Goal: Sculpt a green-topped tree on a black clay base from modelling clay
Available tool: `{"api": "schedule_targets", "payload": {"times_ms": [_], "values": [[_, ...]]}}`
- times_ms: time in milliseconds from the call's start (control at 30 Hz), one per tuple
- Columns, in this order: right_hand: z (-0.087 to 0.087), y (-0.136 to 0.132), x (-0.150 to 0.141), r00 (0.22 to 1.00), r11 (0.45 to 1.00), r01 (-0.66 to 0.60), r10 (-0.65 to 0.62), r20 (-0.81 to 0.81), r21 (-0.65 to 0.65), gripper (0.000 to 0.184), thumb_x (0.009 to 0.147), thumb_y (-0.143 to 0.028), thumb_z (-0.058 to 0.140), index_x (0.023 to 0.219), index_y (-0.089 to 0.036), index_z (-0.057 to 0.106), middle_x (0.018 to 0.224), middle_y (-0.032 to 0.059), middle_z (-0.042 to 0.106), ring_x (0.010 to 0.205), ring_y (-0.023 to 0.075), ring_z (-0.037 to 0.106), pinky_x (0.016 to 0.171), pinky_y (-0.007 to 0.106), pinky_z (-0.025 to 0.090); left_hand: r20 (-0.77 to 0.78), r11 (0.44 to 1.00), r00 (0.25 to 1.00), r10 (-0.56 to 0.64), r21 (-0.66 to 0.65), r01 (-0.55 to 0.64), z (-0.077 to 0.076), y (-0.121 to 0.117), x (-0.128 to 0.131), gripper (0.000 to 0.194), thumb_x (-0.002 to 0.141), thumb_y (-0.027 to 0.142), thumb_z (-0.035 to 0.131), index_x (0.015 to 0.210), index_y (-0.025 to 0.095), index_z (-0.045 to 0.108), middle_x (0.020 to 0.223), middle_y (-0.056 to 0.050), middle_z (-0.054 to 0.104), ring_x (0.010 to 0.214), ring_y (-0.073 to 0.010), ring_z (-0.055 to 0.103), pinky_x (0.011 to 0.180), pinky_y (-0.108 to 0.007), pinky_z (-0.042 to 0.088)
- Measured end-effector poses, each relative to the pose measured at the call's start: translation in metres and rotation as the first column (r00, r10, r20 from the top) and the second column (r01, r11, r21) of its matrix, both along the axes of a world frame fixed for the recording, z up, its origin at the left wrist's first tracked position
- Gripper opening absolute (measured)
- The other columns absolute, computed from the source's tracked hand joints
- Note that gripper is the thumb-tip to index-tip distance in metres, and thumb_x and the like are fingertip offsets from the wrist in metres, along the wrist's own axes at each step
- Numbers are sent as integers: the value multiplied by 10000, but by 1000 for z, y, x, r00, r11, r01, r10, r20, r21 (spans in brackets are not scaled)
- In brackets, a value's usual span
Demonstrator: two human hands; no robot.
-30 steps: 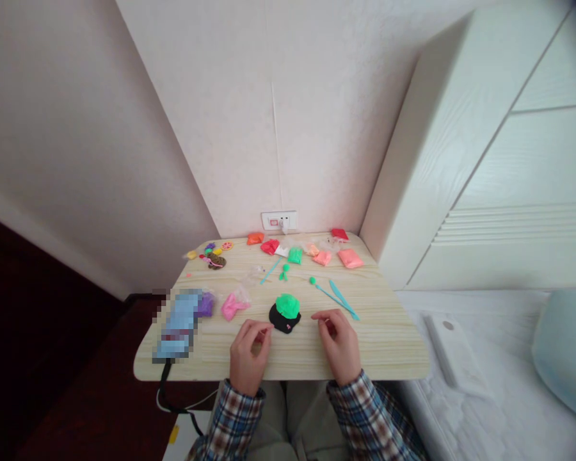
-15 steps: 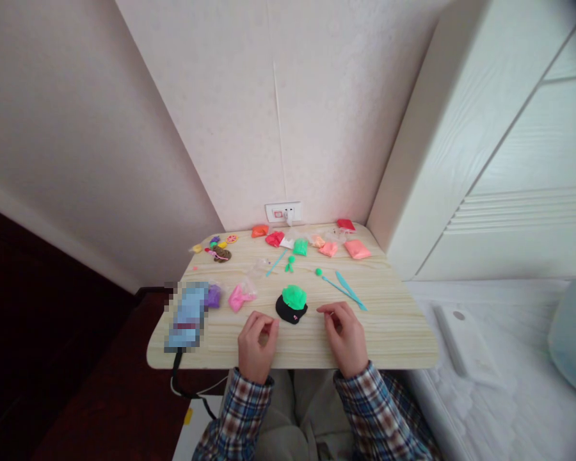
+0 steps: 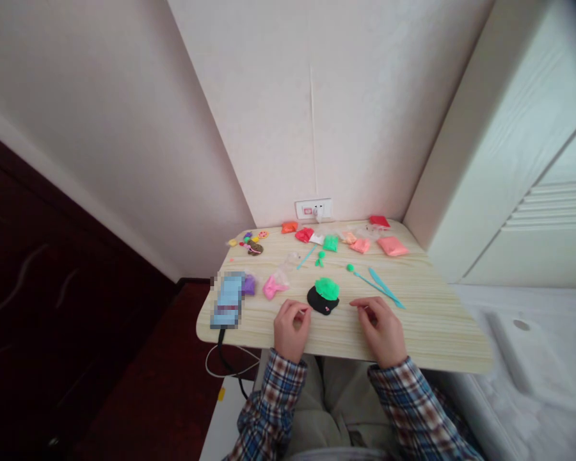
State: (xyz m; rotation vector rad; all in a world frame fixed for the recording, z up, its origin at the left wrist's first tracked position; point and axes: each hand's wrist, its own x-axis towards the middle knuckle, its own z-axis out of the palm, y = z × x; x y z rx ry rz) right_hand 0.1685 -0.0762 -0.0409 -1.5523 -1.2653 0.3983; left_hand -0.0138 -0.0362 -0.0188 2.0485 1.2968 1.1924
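A black clay base (image 3: pixel 322 303) with a bright green clay piece (image 3: pixel 327 289) on its top lies between my hands; a tiny pink detail shows on its front edge. At its lower left is my left hand (image 3: pixel 292 328), thumb and index tips drawn together in a pinch; anything between them is too small to make out. My right hand (image 3: pixel 380 328) rests to the right of the black base, fingers bent, index stretched toward it, thumb a little apart, with nothing visible in it. Beyond the right hand lie blue clay tools (image 3: pixel 386 289) and a small green ball (image 3: pixel 350 267).
Pink clay (image 3: pixel 273 287) in plastic, a purple packet (image 3: pixel 249 285) and a blurred-out phone (image 3: pixel 229 301) lie left on the wooden table (image 3: pixel 441 339). Several clay packets, including a coral one (image 3: pixel 392 246), line the back. Small finished-looking clay pieces (image 3: pixel 255 248) sit at the far left.
The camera view has swung left, so everything appears shifted right. Both hands keep nearly the same pose beside the black and green clay piece.
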Motion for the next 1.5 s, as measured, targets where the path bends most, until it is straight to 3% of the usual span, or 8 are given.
{"api": "schedule_targets", "payload": {"times_ms": [367,667,933,1100,1267,1500], "values": [[-6,2,2,998,998,-45,42,52,42,230,836,-272,439,810,-179,648,833,84,626,739,205,596,655,347,485,48,999,998,46,-18,-46,-4,0,0,100,733,63,602,700,157,601,748,-3,583,581,-98,568,572,-215,491],[-9,1,1,998,998,-57,57,27,5,239,839,-306,441,832,-181,645,856,81,622,748,207,589,668,348,470,22,996,996,85,-11,-84,-7,-1,-2,71,773,122,601,716,159,617,754,-14,575,594,-106,569,576,-223,497],[-1,0,-1,998,998,-60,58,35,37,220,829,-249,447,808,-175,652,814,71,612,679,185,573,621,325,463,32,996,996,78,39,-79,-1,-3,-2,201,880,178,447,703,158,540,761,-36,522,658,-132,565,593,-241,489],[2,-2,-1,998,999,-53,53,46,-3,221,842,-237,442,838,-171,653,836,70,605,689,175,560,645,318,456,59,997,995,81,14,-82,1,-2,-2,66,830,147,508,773,164,538,821,-29,515,654,-117,545,633,-249,490],[7,-5,-1,997,997,-62,64,52,-46,223,862,-233,436,851,-173,650,824,61,593,686,167,545,641,310,446,75,993,991,113,-34,-111,4,-4,3,51,811,139,541,772,170,551,835,-21,514,640,-105,542,635,-241,483],[13,-9,1,994,995,-88,90,55,-37,192,875,-204,449,862,-180,639,843,63,600,782,185,575,678,318,455,-62,994,996,66,-78,-70,4,-13,24,56,795,121,577,785,175,592,878,-22,533,573,-75,532,636,-241,478]]}}
